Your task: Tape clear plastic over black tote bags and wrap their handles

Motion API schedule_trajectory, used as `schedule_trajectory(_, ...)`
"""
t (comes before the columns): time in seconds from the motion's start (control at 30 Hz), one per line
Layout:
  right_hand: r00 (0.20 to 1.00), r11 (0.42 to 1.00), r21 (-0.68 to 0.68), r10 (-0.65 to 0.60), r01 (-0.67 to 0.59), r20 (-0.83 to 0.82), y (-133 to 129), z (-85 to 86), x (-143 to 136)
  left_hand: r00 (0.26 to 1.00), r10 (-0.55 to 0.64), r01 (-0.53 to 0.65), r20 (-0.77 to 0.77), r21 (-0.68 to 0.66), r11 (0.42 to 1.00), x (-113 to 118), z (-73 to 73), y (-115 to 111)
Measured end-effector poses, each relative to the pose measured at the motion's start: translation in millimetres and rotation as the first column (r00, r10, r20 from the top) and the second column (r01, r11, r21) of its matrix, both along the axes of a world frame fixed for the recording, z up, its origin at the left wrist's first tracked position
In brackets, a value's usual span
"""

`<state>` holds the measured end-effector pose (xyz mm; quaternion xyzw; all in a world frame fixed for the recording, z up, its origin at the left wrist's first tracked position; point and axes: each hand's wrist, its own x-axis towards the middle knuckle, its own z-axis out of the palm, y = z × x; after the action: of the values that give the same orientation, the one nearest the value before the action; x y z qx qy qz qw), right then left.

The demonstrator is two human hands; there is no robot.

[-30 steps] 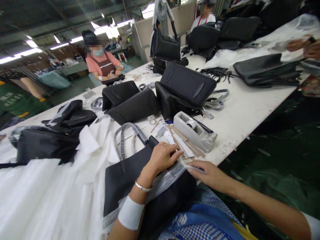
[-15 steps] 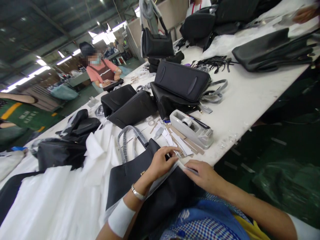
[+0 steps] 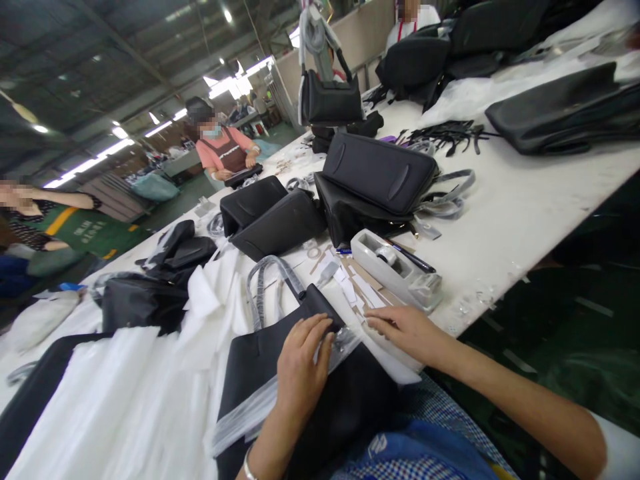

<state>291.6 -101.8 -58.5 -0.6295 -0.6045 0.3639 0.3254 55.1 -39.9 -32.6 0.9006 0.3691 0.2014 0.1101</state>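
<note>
A black bag point(image 3: 260, 357) lies before me, its wrapped handles point(image 3: 259, 293) pointing away. Across it runs a strip of clear plastic point(image 3: 250, 410). My left hand point(image 3: 303, 363) rests on the bag and the plastic, palm down with its fingers spread loosely. My right hand point(image 3: 405, 330) is at the bag's right edge, beside a white foam sheet point(image 3: 390, 360); its thumb and fingers are slightly apart, and no held object shows between them.
Beyond the bag stand a grey tape dispenser point(image 3: 395, 270), a pen point(image 3: 413, 257) and paper strips point(image 3: 363, 287). More black bags point(image 3: 380, 170) and white foam sheets point(image 3: 115, 400) cover the table point(image 3: 525, 207). A person point(image 3: 227, 150) works across the table.
My left hand has moved left and opened out over the plastic. My right hand has shifted up and right, off the strip's end. A white foam sheet now shows below it; the view has turned left.
</note>
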Motion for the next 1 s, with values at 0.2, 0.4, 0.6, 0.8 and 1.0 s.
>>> schedule_trajectory(0.2,0.966,0.982,-0.177,-0.113,0.072,-0.233,53,-27.0,-24,0.991,0.049,-0.063,-0.124,-0.117,0.991,-29,-23.5,-21)
schedule_trajectory(0.4,0.924,0.983,-0.182,-0.062,-0.008,-0.378,70,-29.2,-43,0.994,0.081,-0.092,-0.07,-0.171,0.981,-20,-37.5,-11)
schedule_trajectory(0.6,0.943,0.999,0.049,0.002,-0.019,0.332,83,-22.3,-41,0.999,0.023,-0.027,-0.038,-0.117,0.993,-20,-50.4,-16)
schedule_trajectory(0.8,0.98,0.998,-0.02,0.07,-0.067,0.185,89,-19.6,-43,0.975,0.157,-0.115,0.156,-0.25,0.961,-24,-45.2,-1)
schedule_trajectory(1.0,0.973,0.992,-0.017,0.118,-0.124,-0.2,76,-13.7,-59,0.966,0.173,-0.151,0.191,-0.126,0.981,-16,-13.6,78)
